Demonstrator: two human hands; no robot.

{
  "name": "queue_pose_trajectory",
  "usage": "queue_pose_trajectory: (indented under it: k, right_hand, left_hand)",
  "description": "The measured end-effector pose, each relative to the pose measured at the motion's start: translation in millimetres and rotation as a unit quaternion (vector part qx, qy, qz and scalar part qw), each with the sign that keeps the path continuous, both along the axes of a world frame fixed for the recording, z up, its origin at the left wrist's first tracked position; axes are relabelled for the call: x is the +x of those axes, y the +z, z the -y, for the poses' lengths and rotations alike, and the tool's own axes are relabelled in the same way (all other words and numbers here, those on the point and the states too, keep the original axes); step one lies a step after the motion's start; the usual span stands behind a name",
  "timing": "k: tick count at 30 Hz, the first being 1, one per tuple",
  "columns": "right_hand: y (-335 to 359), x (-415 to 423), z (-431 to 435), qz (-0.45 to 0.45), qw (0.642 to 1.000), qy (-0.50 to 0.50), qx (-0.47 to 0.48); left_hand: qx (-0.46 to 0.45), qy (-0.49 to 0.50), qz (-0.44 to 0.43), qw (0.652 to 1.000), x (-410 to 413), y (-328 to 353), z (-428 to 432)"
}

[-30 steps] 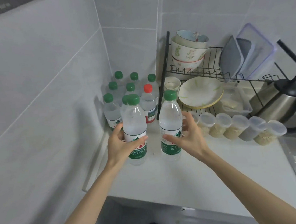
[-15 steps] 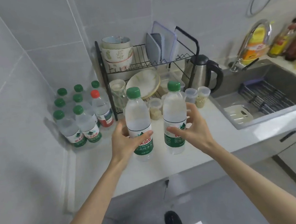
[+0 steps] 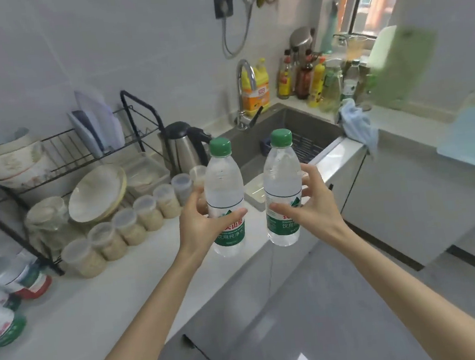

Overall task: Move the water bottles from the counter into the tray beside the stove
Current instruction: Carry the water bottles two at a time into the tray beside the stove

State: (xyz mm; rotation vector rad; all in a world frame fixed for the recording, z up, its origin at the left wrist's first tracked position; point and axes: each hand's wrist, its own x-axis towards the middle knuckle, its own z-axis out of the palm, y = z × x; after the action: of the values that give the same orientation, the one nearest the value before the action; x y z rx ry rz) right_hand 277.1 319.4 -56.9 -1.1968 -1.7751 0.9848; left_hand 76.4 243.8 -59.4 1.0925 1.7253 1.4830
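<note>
2 hands each hold 1 bottle: the left hand (image 3: 203, 224) curls thumb and fingers round the label of the left water bottle (image 3: 224, 193), and the right hand (image 3: 312, 210) grips the right water bottle (image 3: 282, 181) likewise, at its 3 o'clock. Both bottles are clear, smooth plastic cylinders with domed shoulders, green caps and green labels, upright in the air above the front edge of the glossy white counter (image 3: 70, 329). At 8 o'clock in the view, blurred remaining bottles (image 3: 2, 322) stand on it; their number is unclear. At 10 o'clock of the left bottle runs a row of at least 6 round translucent jars (image 3: 128, 225) of pale grain, with 1 steel kettle (image 3: 183, 150) at 11 o'clock.
</note>
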Motion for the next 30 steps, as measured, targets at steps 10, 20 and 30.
queue_pose_trajectory:
  k: [10,20,30]
  right_hand:
    - [12.1,169.6,-76.3,0.0,0.99,-0.138,0.022]
    - [21.9,306.1,-127.7,-0.01,0.958,-0.281,0.048]
    - [31.8,457.1,-193.2,-0.01,0.908,-0.416,0.056]
  left_hand:
    - [0.027,-0.13,-0.014,0.991,159.4,7.2,-134.1]
    - [0.032,-0.292,-0.003,0.956,305.4,12.7,-251.2]
    - [0.031,-0.443,0.01,0.896,475.1,21.2,-382.8]
